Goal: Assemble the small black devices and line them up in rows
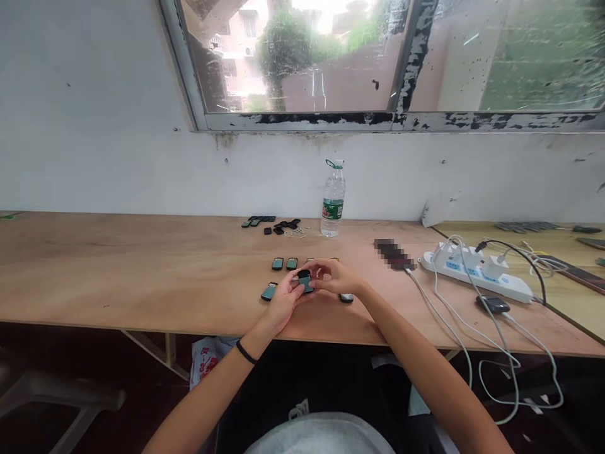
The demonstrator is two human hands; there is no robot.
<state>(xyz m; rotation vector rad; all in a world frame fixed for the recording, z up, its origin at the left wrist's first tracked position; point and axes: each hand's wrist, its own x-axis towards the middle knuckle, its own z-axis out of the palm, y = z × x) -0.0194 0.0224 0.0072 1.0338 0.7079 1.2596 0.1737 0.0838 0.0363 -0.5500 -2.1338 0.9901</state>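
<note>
A small black device with a grey-green face (305, 283) is held up between my two hands, over the front part of the wooden table (165, 271). My left hand (285, 299) grips its left side and lower edge, thumb on the face. My right hand (333, 277) pinches it from the right, with fingers at its top and side. Similar devices lie around them: one (269, 291) left of my left hand, two (277, 263) behind it, and one (346, 297) below my right hand. Others behind my right hand are mostly hidden.
Dark pieces (286, 224) and small metallic bits lie near the wall, left of a water bottle (332, 208). At the right are a pixelated dark object (393, 253), a white power strip (477, 275), a black device (493, 304) and loose cables hanging over the front edge.
</note>
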